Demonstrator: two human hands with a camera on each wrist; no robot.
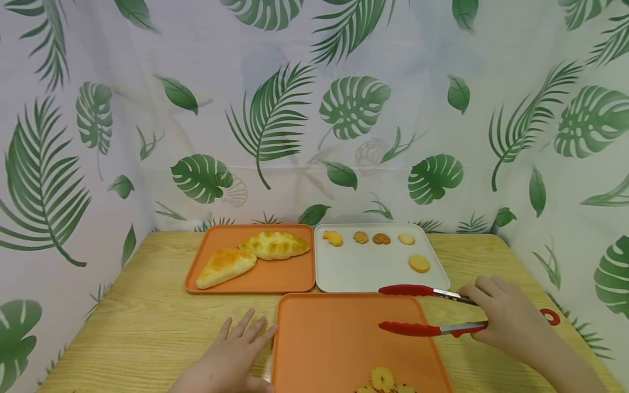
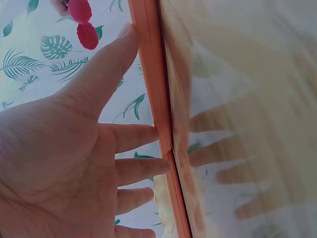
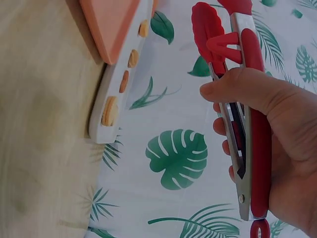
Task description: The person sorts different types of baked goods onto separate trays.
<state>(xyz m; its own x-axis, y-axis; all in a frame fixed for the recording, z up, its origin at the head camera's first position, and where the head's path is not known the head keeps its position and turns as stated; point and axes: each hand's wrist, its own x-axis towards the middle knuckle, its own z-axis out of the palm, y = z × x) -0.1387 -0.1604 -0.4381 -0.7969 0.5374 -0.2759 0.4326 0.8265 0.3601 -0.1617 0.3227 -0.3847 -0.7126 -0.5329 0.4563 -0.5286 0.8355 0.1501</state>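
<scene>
My right hand (image 1: 511,316) grips red-tipped metal tongs (image 1: 413,329), whose two arms are spread apart over the right part of the front orange tray (image 1: 334,333). Nothing sits between the tong tips. In the right wrist view the thumb and fingers wrap the tongs (image 3: 257,163) around their handles. With fingers straight and spread, my left hand (image 1: 228,355) is at the left edge of that same tray; the left wrist view has its thumb and fingertips right at the orange rim (image 2: 156,84). Several small yellow cookies (image 1: 382,377) lie at the tray's near end, partly cut off by the frame.
Behind, a second orange tray (image 1: 285,277) bears a triangular pastry (image 1: 226,266) and a long braided bread (image 1: 275,245). Beside it, a white tray (image 1: 363,270) has a fish-shaped cracker (image 1: 333,238) and several small cookies, including a round one (image 1: 419,263). A leaf-print cloth (image 1: 295,136) hangs behind the wooden table (image 1: 147,316).
</scene>
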